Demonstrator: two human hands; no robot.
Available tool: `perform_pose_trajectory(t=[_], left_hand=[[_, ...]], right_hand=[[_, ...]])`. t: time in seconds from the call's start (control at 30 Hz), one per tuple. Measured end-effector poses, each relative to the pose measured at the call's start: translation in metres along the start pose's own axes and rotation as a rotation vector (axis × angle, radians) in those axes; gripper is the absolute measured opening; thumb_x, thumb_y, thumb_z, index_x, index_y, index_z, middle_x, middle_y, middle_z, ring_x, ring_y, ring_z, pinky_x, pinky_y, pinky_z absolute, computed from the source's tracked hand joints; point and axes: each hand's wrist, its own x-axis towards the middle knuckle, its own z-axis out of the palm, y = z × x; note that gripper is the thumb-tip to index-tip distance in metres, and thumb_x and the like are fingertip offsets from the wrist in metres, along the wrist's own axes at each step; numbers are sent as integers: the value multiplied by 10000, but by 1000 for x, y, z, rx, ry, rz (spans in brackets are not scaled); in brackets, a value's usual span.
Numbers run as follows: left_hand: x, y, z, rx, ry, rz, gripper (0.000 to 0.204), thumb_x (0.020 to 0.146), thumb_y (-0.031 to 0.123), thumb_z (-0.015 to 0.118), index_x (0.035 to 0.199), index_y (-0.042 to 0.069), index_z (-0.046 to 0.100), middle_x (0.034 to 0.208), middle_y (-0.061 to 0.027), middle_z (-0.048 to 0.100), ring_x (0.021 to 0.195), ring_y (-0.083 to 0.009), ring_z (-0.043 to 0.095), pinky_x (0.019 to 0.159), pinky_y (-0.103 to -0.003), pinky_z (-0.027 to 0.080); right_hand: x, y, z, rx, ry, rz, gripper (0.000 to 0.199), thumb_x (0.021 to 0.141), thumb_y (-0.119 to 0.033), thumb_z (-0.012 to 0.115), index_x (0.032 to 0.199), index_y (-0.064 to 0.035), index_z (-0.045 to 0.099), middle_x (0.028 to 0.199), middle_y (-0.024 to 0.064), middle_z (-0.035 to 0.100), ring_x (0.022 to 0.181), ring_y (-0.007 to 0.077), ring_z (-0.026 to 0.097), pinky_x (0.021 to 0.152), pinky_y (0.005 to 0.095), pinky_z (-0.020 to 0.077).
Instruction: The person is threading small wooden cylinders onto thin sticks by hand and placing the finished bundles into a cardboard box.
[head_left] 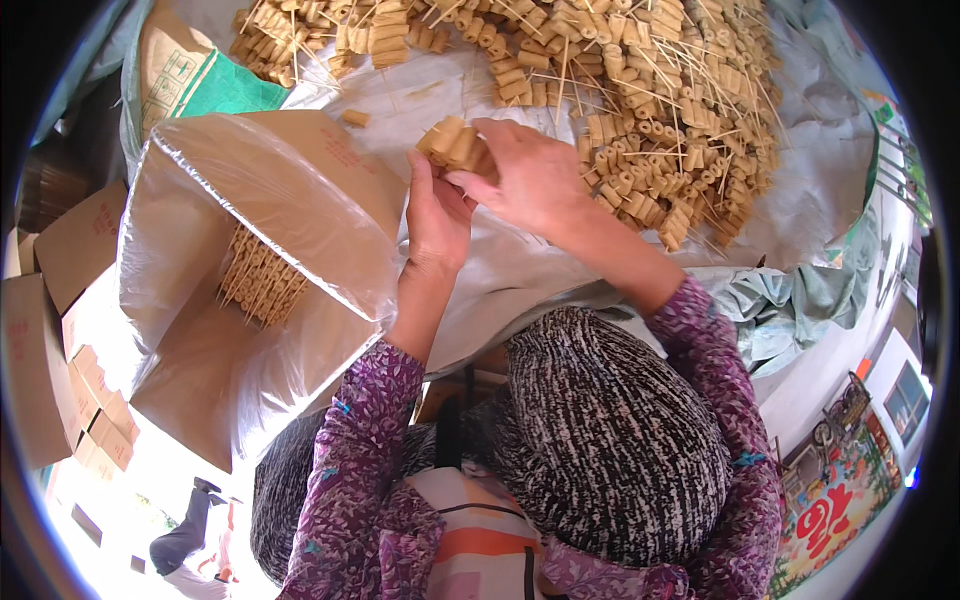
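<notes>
Skewers of tan, ridged, hollow tube pieces lie in a broad heap (650,110) across the silvery-white plastic sheet (420,95), and from where I stand I'd watch the handful in front of it. Small clump of tan tube pieces (452,142) is up off the sheet, between the heap and the tall brown cardboard carton (300,140). The left hand (438,225) has its thumb raised and fingers half curled against the clump's lower side; the right hand (530,180) is bent over its other end. Both have hold of it, though I can't make out every fingertip, nor how the sticks run inside. If one hand let go unevenly, I think the pieces could slide apart and drop; one loose tan piece (355,118) lies near already.

The carton worries me too. Its clear plastic liner (270,430) billows loosely around the mouth, so a stick point could snag or tear it, or a fold could flop over the packed skewers (262,275) inside. The left forearm (415,315) runs right beside the rim, and a careless elbow might jog the box. In the heap, sticks point every way; tugging one could drag its neighbours along.
</notes>
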Motion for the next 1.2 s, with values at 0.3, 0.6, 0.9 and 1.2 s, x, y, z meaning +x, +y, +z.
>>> perform_pose_trajectory(t=[0.3, 0.6, 0.9, 1.2], left_hand=[[-3, 0, -11, 183, 57, 19, 377, 956, 238, 587, 1268, 60, 471, 1144, -58, 556, 1044, -179, 570, 891, -353, 490], [-1, 12, -5, 236, 89, -32, 328, 927, 173, 566, 1220, 51, 487, 1074, -76, 590, 922, -181, 614, 808, -333, 513], [8, 6, -37, 161, -13, -162, 372, 965, 264, 506, 1266, 45, 486, 1069, -82, 606, 874, -203, 615, 795, -324, 511], [2, 3, -22, -85, -43, -324, 666, 973, 617, 321, 1296, 58, 486, 1117, -98, 590, 968, -258, 605, 851, -395, 518]], right_hand=[[-35, 25, 16, 110, 34, -72, 577, 750, -243, 669, 1273, -42, 529, 1010, 103, 636, 937, 315, 628, 802, 432, 525], [-58, 122, 23, -632, -231, -380, 124, 734, -130, 597, 849, -126, 644, 818, 30, 588, 856, 212, 584, 775, 314, 466], [-39, 30, -22, -200, 138, -719, 150, 681, -131, 653, 821, -79, 631, 904, 65, 615, 911, 192, 594, 708, 336, 536], [-48, 0, 6, -74, 177, -865, 161, 705, -122, 662, 841, -42, 635, 955, 68, 629, 982, 215, 609, 800, 327, 550]])
